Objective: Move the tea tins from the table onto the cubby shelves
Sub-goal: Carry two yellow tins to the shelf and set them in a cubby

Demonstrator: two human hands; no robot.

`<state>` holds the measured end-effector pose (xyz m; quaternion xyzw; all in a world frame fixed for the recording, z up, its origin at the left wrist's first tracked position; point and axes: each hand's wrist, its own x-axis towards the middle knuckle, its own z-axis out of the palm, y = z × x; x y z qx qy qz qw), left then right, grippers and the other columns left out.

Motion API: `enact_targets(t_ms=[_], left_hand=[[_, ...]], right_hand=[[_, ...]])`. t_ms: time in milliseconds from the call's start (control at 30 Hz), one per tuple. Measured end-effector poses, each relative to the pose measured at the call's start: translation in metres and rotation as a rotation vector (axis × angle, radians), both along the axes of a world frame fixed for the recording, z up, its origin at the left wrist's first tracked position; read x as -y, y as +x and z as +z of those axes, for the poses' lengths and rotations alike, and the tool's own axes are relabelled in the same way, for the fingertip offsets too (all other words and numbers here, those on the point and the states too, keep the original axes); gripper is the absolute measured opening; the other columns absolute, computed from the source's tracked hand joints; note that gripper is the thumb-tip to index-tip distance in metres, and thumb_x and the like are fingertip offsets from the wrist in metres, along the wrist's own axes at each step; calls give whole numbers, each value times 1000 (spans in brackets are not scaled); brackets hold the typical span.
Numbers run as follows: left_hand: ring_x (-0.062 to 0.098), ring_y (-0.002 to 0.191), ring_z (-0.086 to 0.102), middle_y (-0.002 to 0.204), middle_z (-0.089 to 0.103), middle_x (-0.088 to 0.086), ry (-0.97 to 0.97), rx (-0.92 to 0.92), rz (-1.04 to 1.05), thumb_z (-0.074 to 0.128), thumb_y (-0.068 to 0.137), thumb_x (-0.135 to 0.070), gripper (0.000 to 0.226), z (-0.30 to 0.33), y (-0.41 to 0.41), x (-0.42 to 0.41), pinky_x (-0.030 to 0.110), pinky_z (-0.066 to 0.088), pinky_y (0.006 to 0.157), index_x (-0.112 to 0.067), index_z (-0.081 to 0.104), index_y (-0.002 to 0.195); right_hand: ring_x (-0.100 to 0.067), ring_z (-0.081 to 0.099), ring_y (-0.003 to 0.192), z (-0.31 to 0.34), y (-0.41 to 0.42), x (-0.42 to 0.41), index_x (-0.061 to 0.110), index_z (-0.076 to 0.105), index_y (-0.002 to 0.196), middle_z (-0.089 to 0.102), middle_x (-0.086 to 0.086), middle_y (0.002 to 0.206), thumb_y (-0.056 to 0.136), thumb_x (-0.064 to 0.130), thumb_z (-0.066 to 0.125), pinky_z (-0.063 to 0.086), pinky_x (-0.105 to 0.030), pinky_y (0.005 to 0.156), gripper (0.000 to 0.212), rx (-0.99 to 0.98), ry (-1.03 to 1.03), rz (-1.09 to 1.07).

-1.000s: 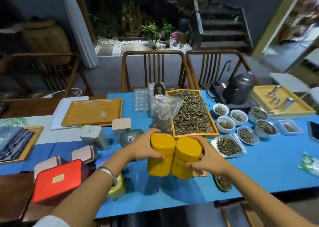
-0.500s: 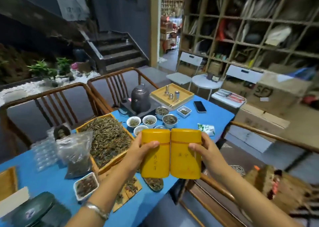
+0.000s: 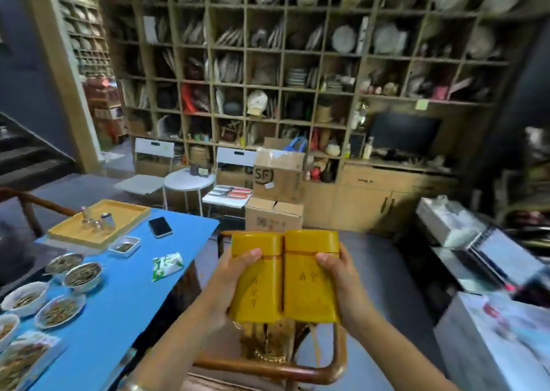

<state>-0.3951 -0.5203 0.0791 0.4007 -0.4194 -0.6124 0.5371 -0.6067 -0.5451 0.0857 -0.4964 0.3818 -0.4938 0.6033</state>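
Observation:
Two yellow tea tins stand upright and pressed side by side in front of me, lifted off the table. My left hand [image 3: 235,283] grips the left yellow tin [image 3: 258,286] from its outer side, thumb across its front. My right hand [image 3: 339,283] grips the right yellow tin [image 3: 308,283] the same way. The wooden cubby shelves [image 3: 281,84] fill the far wall ahead, most compartments crowded with wrapped tea cakes, boxes and pots.
The blue table [image 3: 125,286] lies at my left with bowls of tea leaves, a yellow tray [image 3: 125,212], a phone [image 3: 160,227] and a green packet [image 3: 167,265]. A wooden chair arm [image 3: 268,370] is right below the tins. Stacked cardboard boxes [image 3: 276,188], white chairs and a round white stool stand before the shelves.
I have turned right, away from the table and toward the cubby shelves. Both hands still hold the two yellow tins together, now off the table's end above the chair.

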Motion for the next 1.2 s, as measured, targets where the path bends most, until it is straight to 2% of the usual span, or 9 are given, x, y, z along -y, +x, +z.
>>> enact_targets(t_ms=[100, 300, 433, 533, 700, 833, 933, 1033, 1200], left_hand=[[31, 99, 72, 111, 74, 4, -26, -23, -81, 85, 52, -57, 72, 15, -88, 31, 46, 59, 70, -44, 58, 118], [26, 86, 75, 97, 77, 2, -47, -85, -180, 71, 67, -49, 48, 43, -232, 61, 38, 59, 58, -39, 59, 112], [26, 89, 74, 103, 76, 3, -87, -32, -189, 75, 60, -52, 72, 69, -277, 90, 39, 59, 60, -36, 51, 126], [27, 92, 74, 113, 72, 7, -97, 36, -179, 74, 53, -59, 81, 79, -289, 121, 40, 59, 63, -38, 50, 128], [22, 83, 75, 93, 77, 0, -79, 47, -186, 74, 61, -56, 54, 86, -290, 197, 35, 59, 59, -40, 57, 110], [24, 85, 75, 94, 77, 1, -93, 1, -132, 78, 54, -58, 43, 85, -283, 272, 38, 59, 59, -49, 67, 94], [27, 87, 75, 97, 76, 3, -76, -36, -42, 75, 62, -55, 48, 83, -269, 323, 40, 59, 61, -45, 61, 106], [28, 87, 75, 99, 76, 4, -62, -50, 26, 71, 63, -55, 55, 85, -252, 366, 40, 60, 62, -40, 56, 114], [29, 87, 75, 97, 77, 4, -40, -39, 45, 69, 63, -53, 57, 83, -232, 422, 40, 60, 61, -39, 54, 116]], right_hand=[[-30, 70, 99, 20, -90, 8, 28, 52, 124, 69, -9, 116, 56, 52, 74, 59, -52, 76, 75, 4, -59, -91], [-28, 71, 97, 59, -227, 21, 34, 53, 120, 70, -4, 112, 57, 52, 72, 59, -45, 71, 68, -58, -128, -132], [-29, 70, 98, 82, -273, 47, 37, 52, 121, 68, -6, 116, 56, 55, 70, 60, -47, 73, 69, -61, -153, -135], [-33, 67, 104, 87, -287, 78, 36, 49, 126, 66, -8, 120, 56, 56, 68, 57, -55, 81, 76, -46, -152, -115], [-30, 69, 103, 87, -287, 152, 32, 47, 130, 66, -7, 121, 57, 55, 68, 57, -55, 82, 80, -13, -178, -108], [-28, 70, 100, 94, -285, 236, 35, 47, 130, 67, -6, 120, 54, 57, 70, 59, -50, 78, 82, -37, -183, -77], [-29, 68, 103, 102, -270, 298, 36, 46, 128, 65, -5, 122, 55, 58, 69, 58, -51, 80, 80, -94, -198, -10], [-24, 70, 99, 107, -253, 352, 38, 50, 122, 67, -2, 118, 53, 61, 72, 60, -44, 75, 76, -114, -214, 33], [-24, 71, 98, 100, -235, 429, 34, 54, 119, 72, 0, 109, 32, 75, 79, 60, -40, 73, 99, -79, -194, 98]])
